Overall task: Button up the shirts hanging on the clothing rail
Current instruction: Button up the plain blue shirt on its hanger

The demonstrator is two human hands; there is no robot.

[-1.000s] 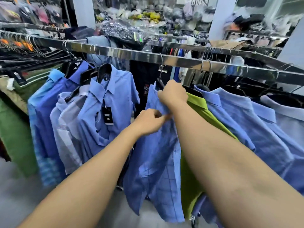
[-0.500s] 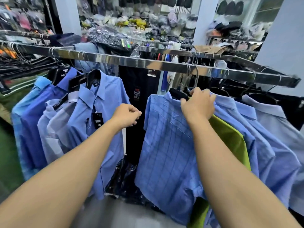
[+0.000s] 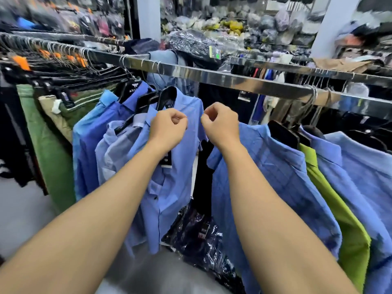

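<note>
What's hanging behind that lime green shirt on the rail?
Behind the lime green shirt hang more light blue shirts on black hangers along the rail. How many, and whether they are buttoned, is hidden by overlap.

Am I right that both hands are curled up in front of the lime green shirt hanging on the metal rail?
Not quite. In the head view, the left hand and right hand are curled in front of a blue shirt on the metal rail; the lime green shirt hangs further right.

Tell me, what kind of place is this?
Most likely a clothes shop. Many shirts, like this blue shirt, hang on a long metal rail, one has a tag, and packed goods pile up behind.
</note>
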